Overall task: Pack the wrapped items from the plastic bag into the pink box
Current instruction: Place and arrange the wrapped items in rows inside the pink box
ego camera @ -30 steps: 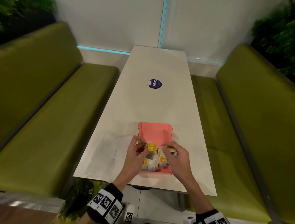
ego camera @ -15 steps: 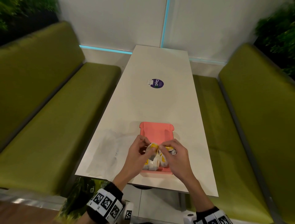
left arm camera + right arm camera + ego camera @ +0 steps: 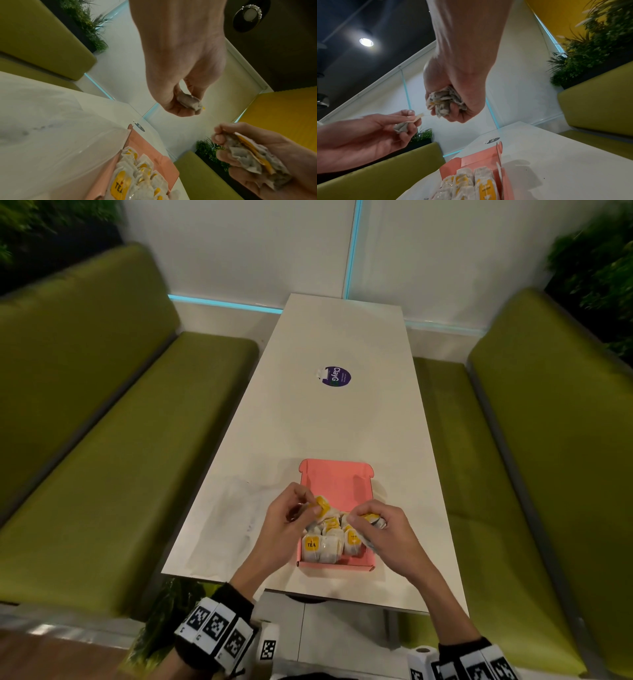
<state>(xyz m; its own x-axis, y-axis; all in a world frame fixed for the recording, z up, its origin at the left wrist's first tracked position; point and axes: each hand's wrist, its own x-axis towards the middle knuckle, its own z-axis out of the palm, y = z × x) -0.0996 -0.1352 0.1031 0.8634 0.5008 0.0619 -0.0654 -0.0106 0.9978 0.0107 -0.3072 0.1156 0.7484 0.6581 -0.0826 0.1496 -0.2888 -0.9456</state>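
Change: both hands had separated slightly above the pink box point(image 3: 337, 479), apparently pulling one packet free for placing.
Left hand point(image 3: 286, 523): pinched a single tea packet point(image 3: 322, 506).
Right hand point(image 3: 378, 527): clutched a crumpled bunch of packets point(image 3: 444, 100).
Box contents: packed packets point(image 3: 327, 546) filled the near end, directly below both grips.

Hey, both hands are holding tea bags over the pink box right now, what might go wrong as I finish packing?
1. The right hand clutches a crumpled bunch of white wrapped tea bags; some may slip out or tear.
2. The pink cardboard box sits near the white table's front edge, so a push may slide it off.
3. The left hand only pinches one yellow-labelled tea bag, which may drop outside.
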